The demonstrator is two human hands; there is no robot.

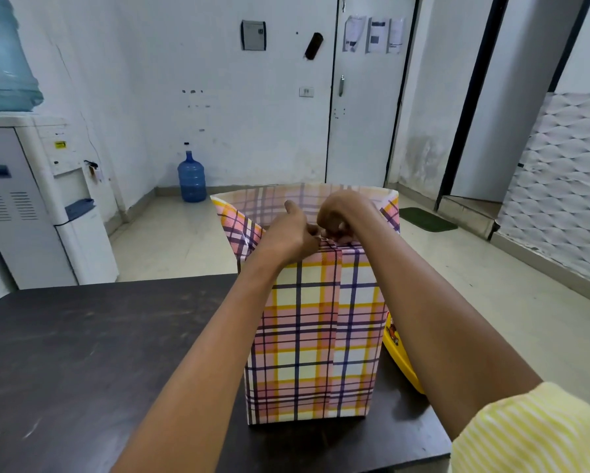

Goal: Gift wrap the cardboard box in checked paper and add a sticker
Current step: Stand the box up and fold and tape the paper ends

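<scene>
Box (312, 336) upright on bench (81, 353); left hand (291, 235), right hand (343, 213) at top front edge, fingers curled, pinching checked paper (240, 228) at seam.

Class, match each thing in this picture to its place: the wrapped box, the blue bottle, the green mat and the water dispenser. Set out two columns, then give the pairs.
1 wrapped box
2 blue bottle
3 green mat
4 water dispenser

A floor, right side
B far left of the view
C on the dark table
D floor, far corner

Pairs: 1-C, 2-D, 3-A, 4-B
</scene>
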